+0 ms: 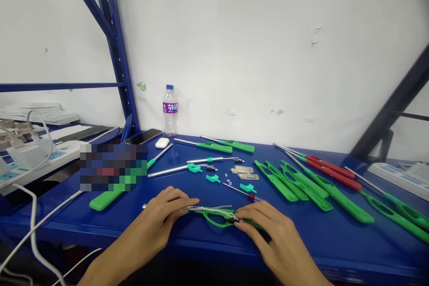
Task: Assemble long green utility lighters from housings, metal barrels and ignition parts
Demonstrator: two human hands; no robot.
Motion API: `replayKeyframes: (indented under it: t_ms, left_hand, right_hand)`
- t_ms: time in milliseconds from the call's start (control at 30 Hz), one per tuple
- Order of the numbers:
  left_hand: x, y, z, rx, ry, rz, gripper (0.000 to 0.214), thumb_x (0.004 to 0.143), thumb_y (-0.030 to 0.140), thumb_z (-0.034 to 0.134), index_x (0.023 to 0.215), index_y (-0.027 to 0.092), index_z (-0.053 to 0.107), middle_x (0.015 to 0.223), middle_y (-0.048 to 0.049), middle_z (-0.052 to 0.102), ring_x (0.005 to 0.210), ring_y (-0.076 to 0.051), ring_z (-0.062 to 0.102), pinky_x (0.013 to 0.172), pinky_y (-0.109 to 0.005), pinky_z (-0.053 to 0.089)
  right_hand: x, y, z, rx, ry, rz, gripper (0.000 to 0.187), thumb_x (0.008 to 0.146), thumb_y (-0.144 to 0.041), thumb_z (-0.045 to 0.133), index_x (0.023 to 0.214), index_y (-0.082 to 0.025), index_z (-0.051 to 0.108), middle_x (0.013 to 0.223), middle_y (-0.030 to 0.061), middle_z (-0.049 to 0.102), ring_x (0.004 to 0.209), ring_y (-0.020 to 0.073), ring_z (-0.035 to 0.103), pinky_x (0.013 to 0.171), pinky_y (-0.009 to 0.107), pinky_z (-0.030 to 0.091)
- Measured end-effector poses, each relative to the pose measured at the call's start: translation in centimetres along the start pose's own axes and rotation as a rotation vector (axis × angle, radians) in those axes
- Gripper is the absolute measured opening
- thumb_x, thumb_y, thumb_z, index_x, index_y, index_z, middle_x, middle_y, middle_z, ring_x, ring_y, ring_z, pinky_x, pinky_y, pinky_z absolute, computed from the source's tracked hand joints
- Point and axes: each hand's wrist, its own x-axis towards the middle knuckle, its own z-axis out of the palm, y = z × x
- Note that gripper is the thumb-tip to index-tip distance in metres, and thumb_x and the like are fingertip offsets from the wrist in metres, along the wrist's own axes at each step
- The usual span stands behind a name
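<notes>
My left hand (167, 212) is closed, pinching a metal lighter tube (194, 208) at the front of a green lighter half-shell (214, 223); the tube's end shows left of the hand. Thin white wires (217, 209) run along the shell to a small black igniter (231, 220). My right hand (270, 225) pinches that igniter at the shell's handle, which it partly covers. Just behind lie a screwdriver (237, 190) with a red collar, teal triggers (247, 187), clear fuel tanks (244, 170) and two wired tube assemblies (170, 171).
Several green half-shells (291, 183) and lighters, some red (330, 172), lie to the right. A bottle (170, 111), a white case (162, 143) and a phone (144, 136) are at the back. Power strips (63, 149) stand at both sides; cables hang at the left edge.
</notes>
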Motion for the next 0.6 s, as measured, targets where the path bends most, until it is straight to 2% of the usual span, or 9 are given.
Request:
replayKeyframes:
  t_ms: [133,333,467,600]
  left_hand:
    - [-0.1,-0.5,0.3,-0.038,0.013,-0.02,0.038,0.113,0.022,0.046,0.14,0.038,0.068,0.121,-0.0005,0.074,0.112,-0.017,0.068,0.095,-0.029,0.055]
    - [0.8,0.0,-0.4,-0.164,0.042,0.034,0.033,0.108,0.018,0.053,0.115,0.037,0.08,0.11,0.0068,0.08,0.102,-0.013,0.073,0.091,-0.02,0.055]
    - [0.8,-0.1,-0.4,-0.176,0.108,0.034,0.033,0.105,0.016,0.059,0.118,0.038,0.081,0.106,0.0079,0.082,0.098,-0.012,0.075,0.087,-0.018,0.056]
    - [0.5,-0.6,0.0,-0.171,0.117,0.019,0.035,0.106,0.016,0.058,0.119,0.039,0.08,0.107,0.0077,0.082,0.097,-0.013,0.076,0.086,-0.019,0.057]
  right_hand:
    - [-0.3,0.5,0.2,0.044,0.042,-0.039,0.017,0.111,-0.026,0.059,0.109,-0.03,0.075,0.108,0.0,0.079,0.1,0.0211,0.075,0.095,0.033,0.058]
    - [-0.5,0.5,0.2,0.055,0.011,-0.04,0.017,0.109,-0.02,0.059,0.105,-0.028,0.074,0.11,0.0009,0.077,0.104,0.0206,0.072,0.092,0.032,0.058]
    - [-0.5,0.5,0.2,0.03,-0.01,-0.05,0.018,0.11,-0.02,0.057,0.108,-0.028,0.073,0.11,0.0017,0.076,0.103,0.0205,0.072,0.092,0.033,0.058]
    - [-0.5,0.8,0.3,0.036,-0.017,-0.047,0.018,0.111,-0.022,0.056,0.106,-0.029,0.072,0.109,0.0011,0.077,0.103,0.0201,0.074,0.094,0.032,0.057]
